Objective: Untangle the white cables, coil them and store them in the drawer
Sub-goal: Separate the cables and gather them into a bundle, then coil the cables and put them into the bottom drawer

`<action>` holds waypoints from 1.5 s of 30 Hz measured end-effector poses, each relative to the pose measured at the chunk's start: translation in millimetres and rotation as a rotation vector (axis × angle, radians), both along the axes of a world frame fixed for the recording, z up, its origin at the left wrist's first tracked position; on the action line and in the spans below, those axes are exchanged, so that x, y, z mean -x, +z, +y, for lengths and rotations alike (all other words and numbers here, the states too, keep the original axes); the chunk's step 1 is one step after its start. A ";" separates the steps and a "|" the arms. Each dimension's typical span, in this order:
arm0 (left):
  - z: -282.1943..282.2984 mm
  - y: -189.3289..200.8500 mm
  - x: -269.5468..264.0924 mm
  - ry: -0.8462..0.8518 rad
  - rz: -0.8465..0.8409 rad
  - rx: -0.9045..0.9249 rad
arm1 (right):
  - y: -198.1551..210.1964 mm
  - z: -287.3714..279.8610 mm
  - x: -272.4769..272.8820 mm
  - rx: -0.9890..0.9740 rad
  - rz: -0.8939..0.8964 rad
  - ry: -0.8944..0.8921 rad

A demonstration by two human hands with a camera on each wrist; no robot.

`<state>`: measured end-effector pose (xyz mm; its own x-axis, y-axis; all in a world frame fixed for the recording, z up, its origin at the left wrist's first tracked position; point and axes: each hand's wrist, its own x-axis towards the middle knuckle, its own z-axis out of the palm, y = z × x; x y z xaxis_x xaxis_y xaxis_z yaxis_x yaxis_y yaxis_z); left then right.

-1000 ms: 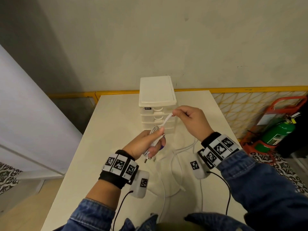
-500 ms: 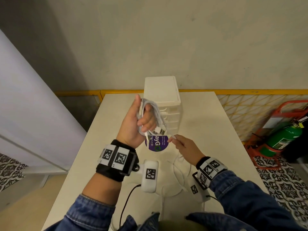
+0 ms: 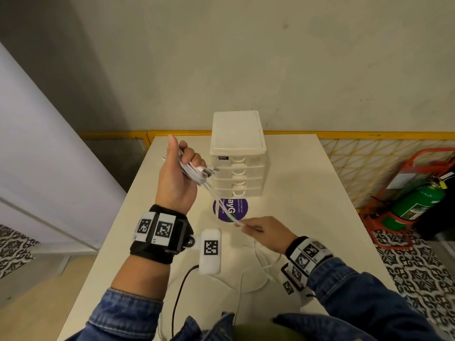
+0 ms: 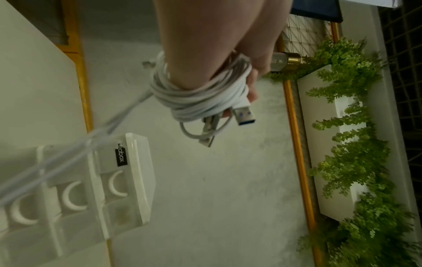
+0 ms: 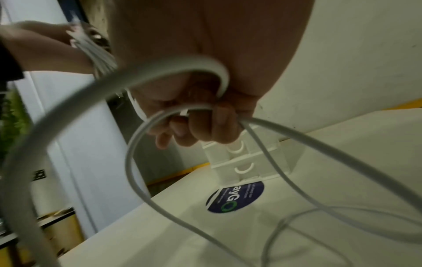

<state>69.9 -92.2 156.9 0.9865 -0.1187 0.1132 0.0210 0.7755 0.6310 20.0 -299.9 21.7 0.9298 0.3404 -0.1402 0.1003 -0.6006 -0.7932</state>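
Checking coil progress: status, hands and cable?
Left hand grips wound white cable. Right hand pinches loose strand. Drawer unit shut. More slack on table.

The drawer unit (image 3: 237,153) stands at the table's (image 3: 307,193) far middle, drawers shut. Bare tabletop lies open to its left and right. In front of it a taut cable (image 3: 222,205) slants from the left hand (image 3: 177,178) down to the right hand (image 3: 264,232), crossing the approach. Loose cable loops (image 3: 261,271) lie on the near table.
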 end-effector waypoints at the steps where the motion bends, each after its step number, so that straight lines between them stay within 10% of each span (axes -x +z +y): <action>1: 0.9 -1.6 -0.7 0.040 0.014 -0.029 | 1.5 3.6 3.6 0.006 0.003 0.041; 8: 7.4 -20.4 2.3 0.253 -0.226 -0.909 | 47.9 20.8 19.2 -0.084 -0.234 0.122; 13: -7.9 -35.9 8.1 -0.085 -0.360 -1.324 | 93.6 21.4 13.8 -0.130 -0.470 0.069; 18: -26.1 -24.7 25.5 -0.526 -0.292 -1.123 | 103.9 4.3 -3.2 -0.067 -0.576 -0.111; 25: -32.2 -30.8 29.7 -0.719 -0.197 -0.937 | 91.7 -16.6 -29.7 0.073 -0.702 -0.061; 32: -30.8 -15.9 21.4 -0.903 -0.181 -0.333 | 32.4 -24.0 -28.4 0.260 -0.431 -0.096; 37: -21.5 -7.7 11.1 -0.862 -0.079 -0.271 | 21.2 -31.8 -22.1 0.247 -0.280 -0.174; 45: -32.3 1.1 13.9 -0.870 -0.049 -0.265 | 63.2 3.9 -24.0 -0.386 -0.393 -0.127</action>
<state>56.0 -124.5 158.0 0.5309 -0.8473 0.0160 0.4995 0.3281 0.8018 43.9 -295.9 84.8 0.9240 0.1806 0.3371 0.3782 -0.3008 -0.8755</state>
